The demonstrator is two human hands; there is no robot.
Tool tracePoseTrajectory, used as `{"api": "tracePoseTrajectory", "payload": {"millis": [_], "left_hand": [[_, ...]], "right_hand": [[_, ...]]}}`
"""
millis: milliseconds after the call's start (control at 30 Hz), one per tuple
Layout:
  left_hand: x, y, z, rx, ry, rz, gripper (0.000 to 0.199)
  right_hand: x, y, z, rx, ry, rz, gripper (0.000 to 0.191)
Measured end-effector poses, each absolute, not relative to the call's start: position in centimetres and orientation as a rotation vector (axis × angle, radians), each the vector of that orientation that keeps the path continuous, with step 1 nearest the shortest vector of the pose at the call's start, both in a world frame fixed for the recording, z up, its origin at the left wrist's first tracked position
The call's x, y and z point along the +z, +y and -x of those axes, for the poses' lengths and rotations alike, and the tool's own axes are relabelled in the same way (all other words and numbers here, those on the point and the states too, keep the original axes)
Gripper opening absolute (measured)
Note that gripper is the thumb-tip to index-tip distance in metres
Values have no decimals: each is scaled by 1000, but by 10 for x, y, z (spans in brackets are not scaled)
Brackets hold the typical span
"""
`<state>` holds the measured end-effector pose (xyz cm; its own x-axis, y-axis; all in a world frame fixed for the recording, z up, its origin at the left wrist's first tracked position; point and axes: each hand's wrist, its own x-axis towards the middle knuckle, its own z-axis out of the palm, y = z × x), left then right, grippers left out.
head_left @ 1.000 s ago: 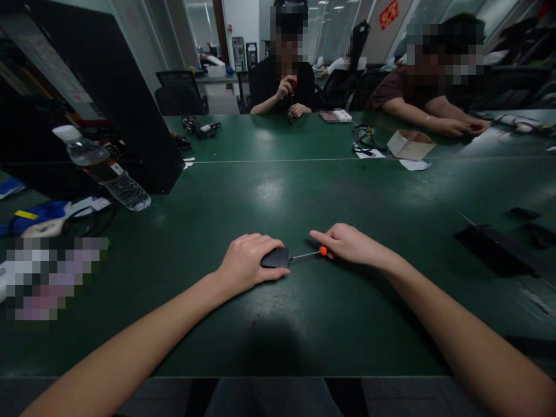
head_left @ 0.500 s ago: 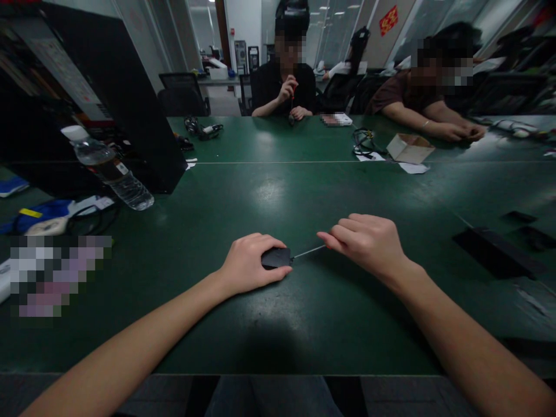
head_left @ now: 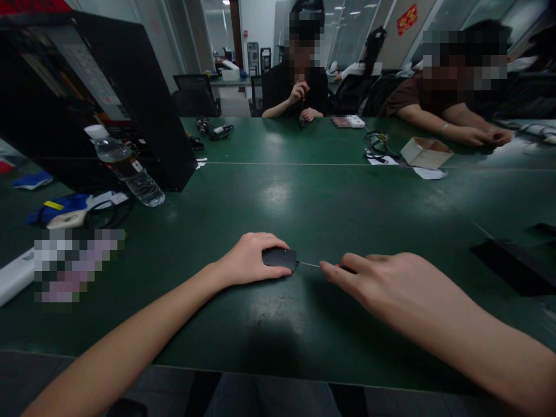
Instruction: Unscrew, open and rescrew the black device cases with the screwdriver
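My left hand (head_left: 244, 262) is closed around a small flat black case (head_left: 280, 260), with the thumb on its near side and the fingers on the far side. A screwdriver (head_left: 309, 264) runs from the case's right end to my right hand (head_left: 382, 284). Its thin metal shaft meets or nearly meets a small part there; exact contact is too small to tell. My right hand is wrapped around the handle, of which only a bit of red shows between the fingers. Both hands are low over the green table (head_left: 243, 191).
A water bottle (head_left: 134, 171) leans beside an open computer case (head_left: 147, 98) on the left. A blue item (head_left: 65, 205) and cables lie nearby. A black block (head_left: 516, 266) is at the right. Across the table sit two people, near a small box (head_left: 425, 153).
My right hand has turned and lowered, so the screwdriver shaft now lies nearly level instead of rising to the right. The view has shifted slightly left. My left hand keeps its grip.
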<state>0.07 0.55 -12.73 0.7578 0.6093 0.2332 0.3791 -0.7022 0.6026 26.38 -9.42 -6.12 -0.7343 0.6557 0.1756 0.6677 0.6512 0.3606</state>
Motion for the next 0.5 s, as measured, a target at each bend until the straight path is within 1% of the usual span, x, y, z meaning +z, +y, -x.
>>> {"api": "tracePoseTrajectory", "payload": {"millis": [167, 267, 333, 400, 500], "left_hand": [[-129, 6, -1, 578, 769, -2457, 36], [-132, 4, -3, 582, 799, -2503, 34], [-134, 3, -4, 590, 795, -2526, 34], [-136, 3, -5, 594, 794, -2546, 34], [-137, 4, -5, 598, 809, -2564, 34]], "right_hand": [[-37, -78, -243, -521, -2964, 952, 19], [-27, -75, -228, -435, -3045, 840, 22], [-21, -68, -225, -340, -3126, 892, 23], [-16, -53, -227, -198, -3161, 1045, 21], [-8, -23, -234, 92, -3136, 1276, 16]]}}
